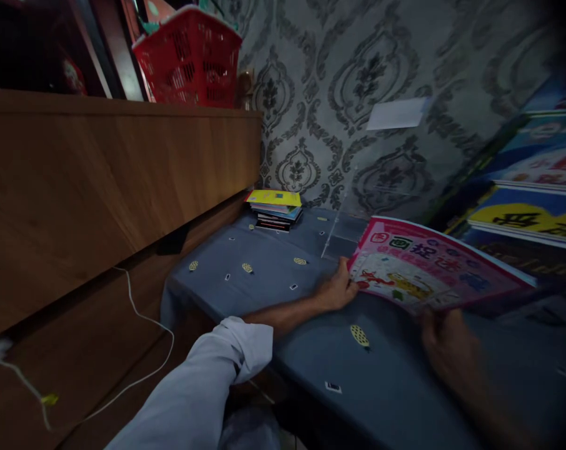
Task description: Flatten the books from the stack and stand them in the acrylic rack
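Wall [311,81]: grey, patterned, behind the blue tabletop [264,294].
Pink book [405,269]: tilted above the tabletop, not yet set down.
Left hand [337,290]: I pinch the book's left edge.
Right hand [449,340]: I hold its lower edge, blurred.
Tiered books [536,215]: already standing at right; I cannot tell whether complete.
Stack [276,210]: at the far end, touched by neither hand.
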The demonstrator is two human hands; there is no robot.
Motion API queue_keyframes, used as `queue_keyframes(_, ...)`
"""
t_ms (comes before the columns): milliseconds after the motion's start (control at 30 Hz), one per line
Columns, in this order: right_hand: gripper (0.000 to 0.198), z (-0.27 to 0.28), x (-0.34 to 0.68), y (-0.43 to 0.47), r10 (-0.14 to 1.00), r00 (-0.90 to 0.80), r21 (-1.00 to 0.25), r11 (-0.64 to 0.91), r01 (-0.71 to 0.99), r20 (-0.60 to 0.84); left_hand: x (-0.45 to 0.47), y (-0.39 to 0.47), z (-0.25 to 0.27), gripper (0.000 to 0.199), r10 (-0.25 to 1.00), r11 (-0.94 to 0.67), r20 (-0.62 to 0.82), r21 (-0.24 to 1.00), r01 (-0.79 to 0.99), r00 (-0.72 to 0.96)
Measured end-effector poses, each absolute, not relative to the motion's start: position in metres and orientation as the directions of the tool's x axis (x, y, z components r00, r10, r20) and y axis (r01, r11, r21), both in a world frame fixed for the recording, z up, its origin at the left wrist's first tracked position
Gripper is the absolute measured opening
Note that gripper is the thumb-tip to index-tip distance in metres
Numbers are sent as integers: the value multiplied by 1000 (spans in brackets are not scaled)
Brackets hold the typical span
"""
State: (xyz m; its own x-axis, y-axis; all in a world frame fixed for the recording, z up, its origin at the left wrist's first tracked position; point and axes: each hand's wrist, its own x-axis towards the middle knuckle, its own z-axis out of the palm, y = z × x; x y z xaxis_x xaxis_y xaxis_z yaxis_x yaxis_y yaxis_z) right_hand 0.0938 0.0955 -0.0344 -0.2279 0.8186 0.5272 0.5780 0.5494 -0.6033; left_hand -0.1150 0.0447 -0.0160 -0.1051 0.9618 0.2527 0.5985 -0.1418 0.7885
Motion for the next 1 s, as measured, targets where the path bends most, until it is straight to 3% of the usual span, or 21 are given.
queue_keyframes(167, 28, -33, 103, 92, 865, -151, -629, 457, 628, 478, -115, 44, -16, 49, 961, -152, 264, 761, 631, -87)
queue_keyframes(367, 41, -33, 124, 87, 840, -103, -623, 472, 624, 533, -107, 37, -18, 53, 912, -315, 408, 759, 569, -40)
queue_keyframes(500, 44, -33, 120, 83, 859, -83, -689, 459, 560, 504, -100, 46, -45, 50, 948, -224, 303, 848, 479, -93)
queue_keyframes(600, 46, -35, 117, 84, 855, -91, -695, 472, 543, 510, -97, 55, -69, 59, 948, -172, 272, 873, 456, -163)
queue_keyframes(867, 45, -44, 115, 84, 827, -145, -650, 524, 550, 543, -89, 51, -79, 65, 955, -189, 287, 791, 582, -79)
queue_keyframes(1000, 44, -46, 112, 80, 782, -183, -613, 590, 526, 596, -91, 46, -73, 60, 926, -233, 370, 728, 645, -82)
